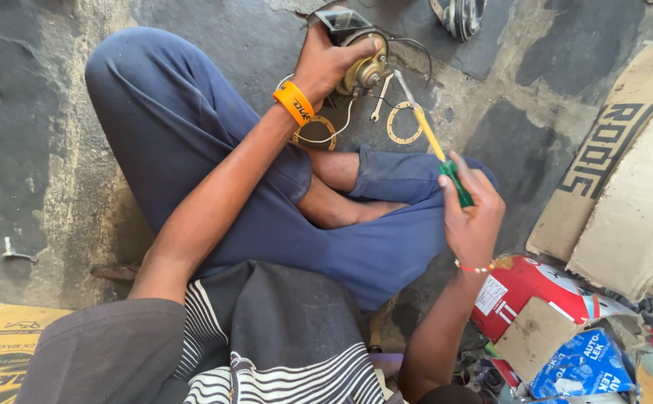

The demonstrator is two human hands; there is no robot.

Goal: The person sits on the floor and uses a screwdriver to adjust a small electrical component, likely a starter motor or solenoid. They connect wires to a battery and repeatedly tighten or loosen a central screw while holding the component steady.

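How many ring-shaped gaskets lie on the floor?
2: one gasket lies right of the small spanner; another is partly hidden behind the left hand's wrist. Others may be hidden.

Top edge crops the round part [356,52]; fingers [341,56] cover its side.

Left arm stretched forward, left hand [325,61] curled in a grip. Right arm bent, right hand [470,217] fisted, thumb up.
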